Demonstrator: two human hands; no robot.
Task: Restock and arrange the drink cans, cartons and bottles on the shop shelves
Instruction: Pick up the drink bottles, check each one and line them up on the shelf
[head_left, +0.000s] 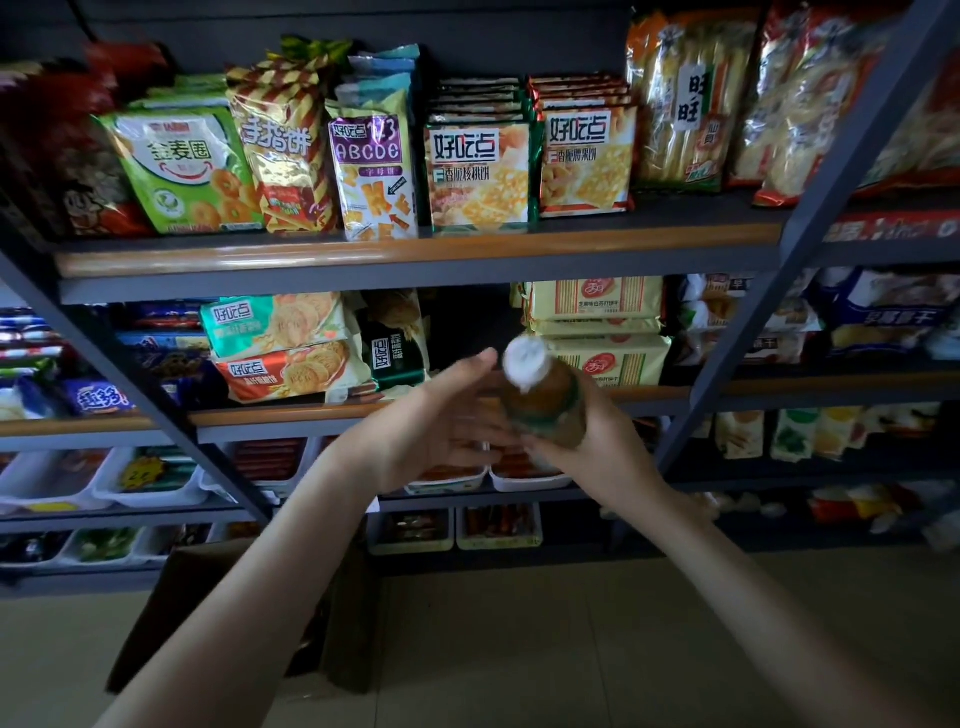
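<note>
Against snack-filled shelves (415, 250), 1 bottle (544, 402) is gripped mid-frame by the right hand (602, 447), flanked by the straight-fingered left hand (441, 415); shelving seems due next.

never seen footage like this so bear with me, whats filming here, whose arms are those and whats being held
There is no machine here. A person wears a wide-angle camera on the head, looking forward and down, so this single picture shows their own two arms. The right hand grips a bottle of amber drink with a white cap, tilted toward the camera. The left hand is open beside it, fingers straight; whether it touches the bottle is unclear. In front stand shop shelves filled with snack bags, with white trays lower down. A cardboard box stands on the floor at the left.
</note>
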